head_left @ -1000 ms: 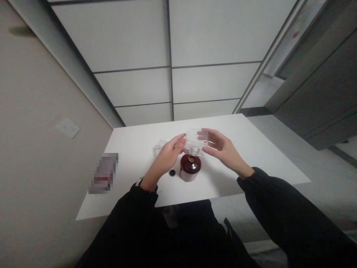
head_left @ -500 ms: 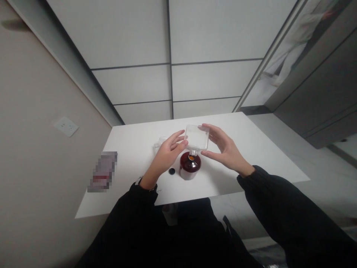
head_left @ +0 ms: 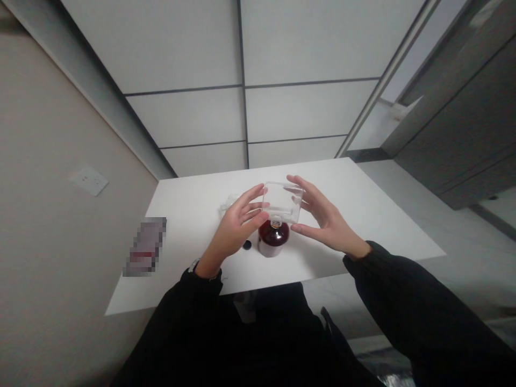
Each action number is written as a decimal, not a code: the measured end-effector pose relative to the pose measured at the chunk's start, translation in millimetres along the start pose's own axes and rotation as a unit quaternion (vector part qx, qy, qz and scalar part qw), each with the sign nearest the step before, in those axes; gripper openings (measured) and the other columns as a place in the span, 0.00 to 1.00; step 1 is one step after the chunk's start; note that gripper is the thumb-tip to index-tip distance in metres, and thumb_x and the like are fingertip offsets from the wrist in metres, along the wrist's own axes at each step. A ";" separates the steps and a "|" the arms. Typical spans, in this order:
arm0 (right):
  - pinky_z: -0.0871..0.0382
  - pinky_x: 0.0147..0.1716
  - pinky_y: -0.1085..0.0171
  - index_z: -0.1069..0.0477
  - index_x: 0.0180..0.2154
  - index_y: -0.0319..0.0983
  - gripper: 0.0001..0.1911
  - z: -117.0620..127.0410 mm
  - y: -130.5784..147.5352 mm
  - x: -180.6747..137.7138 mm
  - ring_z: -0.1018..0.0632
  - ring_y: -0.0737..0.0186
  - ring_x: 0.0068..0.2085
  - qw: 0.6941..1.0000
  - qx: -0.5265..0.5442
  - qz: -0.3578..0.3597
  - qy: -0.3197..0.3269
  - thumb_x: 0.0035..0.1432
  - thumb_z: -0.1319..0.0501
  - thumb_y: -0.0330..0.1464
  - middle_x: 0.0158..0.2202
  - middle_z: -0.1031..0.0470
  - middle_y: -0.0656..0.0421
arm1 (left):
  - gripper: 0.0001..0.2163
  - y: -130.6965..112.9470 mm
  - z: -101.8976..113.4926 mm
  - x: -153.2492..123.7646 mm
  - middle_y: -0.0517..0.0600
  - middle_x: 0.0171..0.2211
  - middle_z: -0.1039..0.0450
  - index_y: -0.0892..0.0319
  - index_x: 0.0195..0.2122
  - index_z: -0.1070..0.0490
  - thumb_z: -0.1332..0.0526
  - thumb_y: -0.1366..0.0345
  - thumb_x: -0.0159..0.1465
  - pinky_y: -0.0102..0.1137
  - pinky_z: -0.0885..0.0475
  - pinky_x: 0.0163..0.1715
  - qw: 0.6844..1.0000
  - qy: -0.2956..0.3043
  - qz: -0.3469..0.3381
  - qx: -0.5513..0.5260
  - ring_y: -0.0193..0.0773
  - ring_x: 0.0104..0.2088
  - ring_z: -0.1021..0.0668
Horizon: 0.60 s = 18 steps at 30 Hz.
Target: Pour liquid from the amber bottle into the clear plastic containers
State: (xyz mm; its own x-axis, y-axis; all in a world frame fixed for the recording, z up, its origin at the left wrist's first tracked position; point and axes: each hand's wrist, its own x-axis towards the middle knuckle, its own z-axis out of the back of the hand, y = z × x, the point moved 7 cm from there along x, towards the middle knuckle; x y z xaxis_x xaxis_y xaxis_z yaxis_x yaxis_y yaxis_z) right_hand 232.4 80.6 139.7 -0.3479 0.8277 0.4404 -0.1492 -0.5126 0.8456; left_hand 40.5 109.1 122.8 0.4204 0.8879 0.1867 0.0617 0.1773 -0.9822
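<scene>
A clear rectangular bottle (head_left: 281, 203) is upside down, its threaded neck at the mouth of a dark red bottle (head_left: 274, 236) standing on the table. Whether the two necks touch or overlap, I cannot tell. My left hand (head_left: 238, 221) holds the clear bottle's left side with the fingertips and thumb. On its other side, my right hand (head_left: 320, 217) supports the right edge, fingers behind and thumb near the lower corner. Beside the red bottle lies a small round black cap (head_left: 247, 245). A clear plastic-looking item (head_left: 228, 203) is partly hidden behind my left hand.
The white table (head_left: 374, 226) stands against pale panelled doors (head_left: 193, 48). At its left lies a blurred-out flat object (head_left: 145, 247). A wall socket (head_left: 90, 180) is at the left, and a dark cabinet (head_left: 459, 134) stands beyond the right side.
The clear bottle has tilted a little, and my left hand has shifted slightly down and left around its side. The view has moved slightly. A person seen in the doorway has left view.
</scene>
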 end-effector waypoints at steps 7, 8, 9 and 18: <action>0.37 0.69 0.39 0.45 0.71 0.63 0.44 -2.1 6.8 0.7 0.39 0.45 0.73 1.000 -0.002 0.017 0.003 0.60 0.27 0.36 0.75 0.46 0.61 | 0.32 -3.2 0.7 -3.5 0.58 0.70 0.37 0.51 0.69 0.37 0.31 0.54 0.65 0.51 0.27 0.63 1.000 0.016 -0.002 -0.004 0.57 0.65 0.26; 0.37 0.69 0.39 0.45 0.71 0.63 0.45 -2.4 8.1 0.8 0.39 0.45 0.73 1.000 -0.002 0.018 0.002 0.60 0.27 0.36 0.75 0.46 0.61 | 0.32 -3.6 0.6 -3.9 0.58 0.71 0.37 0.50 0.69 0.38 0.31 0.54 0.65 0.52 0.27 0.64 1.000 0.020 -0.003 -0.004 0.57 0.66 0.27; 0.37 0.69 0.39 0.45 0.71 0.63 0.45 -2.7 9.2 0.9 0.39 0.45 0.73 1.000 -0.002 0.019 0.002 0.60 0.27 0.36 0.75 0.46 0.60 | 0.33 -3.8 0.4 -4.2 0.58 0.71 0.37 0.50 0.69 0.38 0.31 0.54 0.65 0.52 0.28 0.64 1.000 0.024 -0.003 -0.005 0.58 0.66 0.27; 0.36 0.68 0.40 0.45 0.71 0.62 0.43 -3.8 16.9 0.2 0.44 0.46 0.75 0.999 -0.030 0.033 0.012 0.61 0.29 0.36 0.76 0.50 0.59 | 0.32 -6.6 0.5 -7.8 0.55 0.74 0.42 0.46 0.70 0.40 0.31 0.56 0.67 0.54 0.35 0.69 0.999 0.038 -0.020 0.012 0.58 0.69 0.31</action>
State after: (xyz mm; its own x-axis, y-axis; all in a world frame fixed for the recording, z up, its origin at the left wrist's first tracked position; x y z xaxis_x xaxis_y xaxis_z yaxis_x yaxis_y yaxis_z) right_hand 226.3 71.2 152.9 -0.3812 0.7864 0.4860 -0.1808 -0.5790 0.7951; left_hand 36.4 101.2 127.8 0.4862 0.8451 0.2225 0.0586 0.2225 -0.9732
